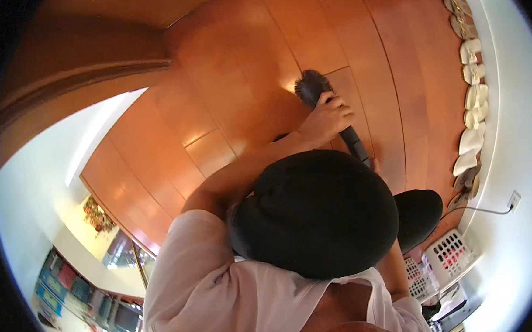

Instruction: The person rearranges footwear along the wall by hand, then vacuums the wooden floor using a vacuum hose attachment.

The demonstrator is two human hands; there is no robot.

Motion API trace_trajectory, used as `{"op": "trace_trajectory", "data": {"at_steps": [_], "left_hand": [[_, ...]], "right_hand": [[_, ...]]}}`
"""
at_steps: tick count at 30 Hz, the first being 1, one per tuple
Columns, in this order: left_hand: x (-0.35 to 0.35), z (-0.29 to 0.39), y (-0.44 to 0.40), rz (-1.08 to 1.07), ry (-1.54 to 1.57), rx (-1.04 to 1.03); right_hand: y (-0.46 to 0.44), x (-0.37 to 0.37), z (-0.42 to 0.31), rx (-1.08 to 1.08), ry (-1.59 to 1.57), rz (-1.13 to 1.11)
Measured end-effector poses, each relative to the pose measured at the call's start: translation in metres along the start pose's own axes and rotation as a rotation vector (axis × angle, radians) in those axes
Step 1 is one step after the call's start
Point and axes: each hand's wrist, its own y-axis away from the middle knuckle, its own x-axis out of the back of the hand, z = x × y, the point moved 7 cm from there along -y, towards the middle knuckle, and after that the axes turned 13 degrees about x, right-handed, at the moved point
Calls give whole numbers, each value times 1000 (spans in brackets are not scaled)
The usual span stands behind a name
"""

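Note:
A black tool with a round bristled head (313,87) and a long handle is held slantwise over the wooden floor. Wrapped round its neck, just below the bristles, are the fingers of my left hand (331,118). Near the handle's lower end, my right hand (378,167) shows only in part, its fingers against the handle; the rest is hidden behind my black-clad knee (318,214). Another black-clad part of my leg (418,214) shows to the right.
Several pairs of shoes (474,101) line the right wall. A cord runs from a wall socket (514,201) towards my leg. White baskets (449,253) stand at the lower right. Brown wooden furniture (83,61) is at the upper left, with shelves (85,289) at the lower left.

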Motion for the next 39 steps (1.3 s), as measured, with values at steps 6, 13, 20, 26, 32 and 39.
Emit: {"op": "trace_trajectory", "data": {"at_steps": [6, 13, 20, 26, 32, 39], "left_hand": [[-20, 1, -44, -131, 89, -148], [-50, 29, -100, -249, 70, -294], [27, -16, 26, -187, 3, 4], [-25, 24, -66, -128, 39, -303], [-106, 109, -119, -141, 141, -554], [-104, 68, -76, -492, 1399, 520]], "right_hand": [[-13, 8, -8, -152, -118, 145], [-16, 19, 11, -288, -279, 296], [15, -75, -2, -38, -167, -50], [0, -6, 16, -223, -199, 275], [37, 29, 55, -574, -457, 708], [-61, 109, 42, -307, -737, 995]]}}
